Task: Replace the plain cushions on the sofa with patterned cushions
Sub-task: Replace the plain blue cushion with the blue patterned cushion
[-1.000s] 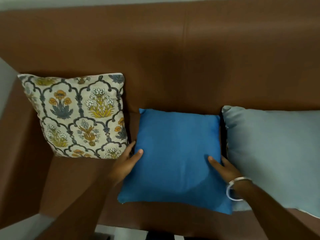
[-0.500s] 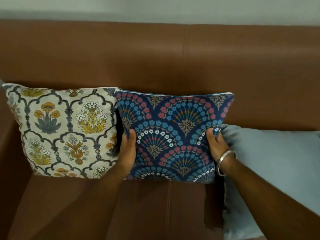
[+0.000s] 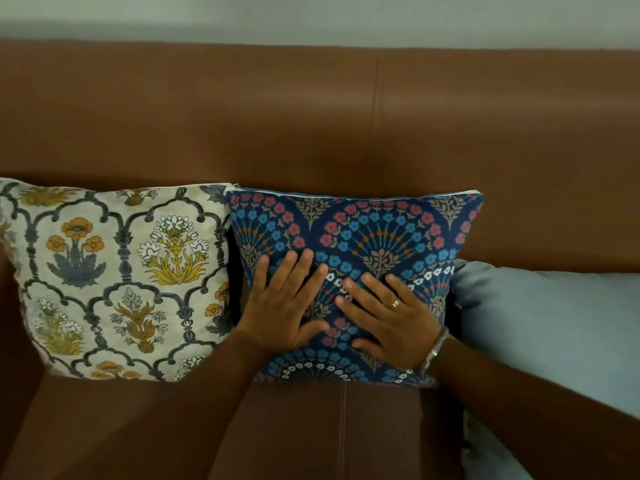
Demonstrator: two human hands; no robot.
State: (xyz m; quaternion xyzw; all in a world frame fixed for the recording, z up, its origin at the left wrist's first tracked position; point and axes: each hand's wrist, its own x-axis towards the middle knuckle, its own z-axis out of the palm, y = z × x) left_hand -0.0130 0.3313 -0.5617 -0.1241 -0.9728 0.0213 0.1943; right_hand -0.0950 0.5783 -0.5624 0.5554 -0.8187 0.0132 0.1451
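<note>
A dark blue cushion with a fan and flower pattern (image 3: pixel 374 233) stands upright against the back of the brown sofa (image 3: pixel 311 116), in the middle. My left hand (image 3: pixel 284 306) and my right hand (image 3: pixel 388 317) lie flat on its front with fingers spread, holding nothing. To its left a cream cushion with yellow and grey flowers (image 3: pixel 117 282) leans on the backrest, touching the blue one. A plain pale blue cushion (image 3: pixel 547 323) lies at the right, partly behind my right forearm.
The brown sofa seat (image 3: pixel 311 427) stretches below the cushions with a seam down its middle. A pale wall (image 3: pixel 311 19) rises behind the backrest. A sofa arm closes off the far left.
A second ago my hands were on a plain blue cushion; then they held the patterned blue cushion by its sides. Now both palms rest flat on its front.
</note>
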